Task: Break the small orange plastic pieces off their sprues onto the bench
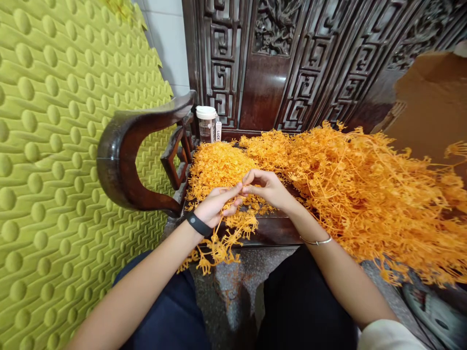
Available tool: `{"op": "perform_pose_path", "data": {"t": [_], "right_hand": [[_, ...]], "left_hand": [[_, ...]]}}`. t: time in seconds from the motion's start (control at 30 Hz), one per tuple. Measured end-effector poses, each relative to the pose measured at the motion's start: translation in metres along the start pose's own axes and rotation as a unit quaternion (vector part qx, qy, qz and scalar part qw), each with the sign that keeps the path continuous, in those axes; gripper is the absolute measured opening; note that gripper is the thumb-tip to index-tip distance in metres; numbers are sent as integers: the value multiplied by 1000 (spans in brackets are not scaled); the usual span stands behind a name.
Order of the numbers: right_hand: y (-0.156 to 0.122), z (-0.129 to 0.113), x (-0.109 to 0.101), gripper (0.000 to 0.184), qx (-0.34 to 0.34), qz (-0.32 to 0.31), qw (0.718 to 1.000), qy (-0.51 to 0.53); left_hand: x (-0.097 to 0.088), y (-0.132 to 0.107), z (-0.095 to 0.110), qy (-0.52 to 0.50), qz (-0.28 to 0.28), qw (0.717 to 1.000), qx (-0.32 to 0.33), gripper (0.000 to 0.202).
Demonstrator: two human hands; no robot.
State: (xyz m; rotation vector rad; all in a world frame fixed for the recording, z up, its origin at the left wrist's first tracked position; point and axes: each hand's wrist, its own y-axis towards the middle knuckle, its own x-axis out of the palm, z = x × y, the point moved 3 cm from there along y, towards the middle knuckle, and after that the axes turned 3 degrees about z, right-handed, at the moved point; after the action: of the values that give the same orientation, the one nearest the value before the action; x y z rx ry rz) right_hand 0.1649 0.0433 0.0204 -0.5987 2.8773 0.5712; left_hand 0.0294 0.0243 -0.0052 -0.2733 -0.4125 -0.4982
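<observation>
My left hand (pixel 218 204), with a dark band at its wrist, is closed around the stem of an orange artificial plant sprig (pixel 222 245). The sprig's branching ends hang below that hand, past the bench's front edge. Thumb and fingers of my right hand (pixel 269 188) are pinched together at the left fingertips; whatever lies between them is too small to make out. Just behind the hands is a heap of short orange pieces (pixel 221 163). To the right spreads a large bundle of orange sprigs (pixel 361 189).
Both heaps rest on a dark wooden bench (pixel 272 231) with a carved back (pixel 264 92) and a curved armrest (pixel 116 150). A white-lidded cup (pixel 206 124) and a small box (pixel 218 131) stand at the back corner. Yellow-green padding (pixel 54 146) covers the left; cardboard (pixel 430 102) leans at right.
</observation>
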Motion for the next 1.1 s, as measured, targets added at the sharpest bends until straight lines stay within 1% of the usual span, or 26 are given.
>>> {"op": "perform_pose_path", "data": {"t": [0.07,0.13,0.23,0.33,0.4,0.47,0.53,0.6,0.67,0.73,0.8,0.87,1.0,1.1], "right_hand": [[1,2,0,24,3,8,1000,27],[1,3,0,25,24,20,998,54],[0,5,-2,26,68,51,993,78],[0,7,0,25,92,79,988,95],[1,10,1,25,101,86,985,113],[3,15,-3,24,111,95,980,134],[5,20,-18,24,111,133,972,159],[6,26,-41,25,90,209,960,163],[5,29,-66,25,56,289,948,119],[3,31,-79,23,30,332,940,71],[3,29,-77,19,10,334,942,39],[3,25,-66,15,-11,312,950,19],[3,12,-43,12,-31,278,960,-11],[2,7,-40,12,-32,279,959,-34]], "left_hand": [[2,0,0,-28,15,999,-3,29],[2,0,0,-43,20,999,-9,26],[3,1,1,-54,-2,998,-23,23],[3,2,1,-60,-31,997,-25,22],[3,1,0,-57,-33,998,-21,24],[4,-2,0,-42,-36,998,-20,25],[8,-8,1,-13,-61,998,-25,39],[10,-15,3,18,-90,995,-29,55],[8,-19,5,33,-89,995,-21,57],[3,-19,8,33,-65,997,-3,54],[-2,-16,11,31,-46,998,20,50],[-5,-12,12,29,-39,998,34,45],[-6,-10,12,23,-36,999,33,36],[-5,-12,12,20,-39,998,33,35]]}}
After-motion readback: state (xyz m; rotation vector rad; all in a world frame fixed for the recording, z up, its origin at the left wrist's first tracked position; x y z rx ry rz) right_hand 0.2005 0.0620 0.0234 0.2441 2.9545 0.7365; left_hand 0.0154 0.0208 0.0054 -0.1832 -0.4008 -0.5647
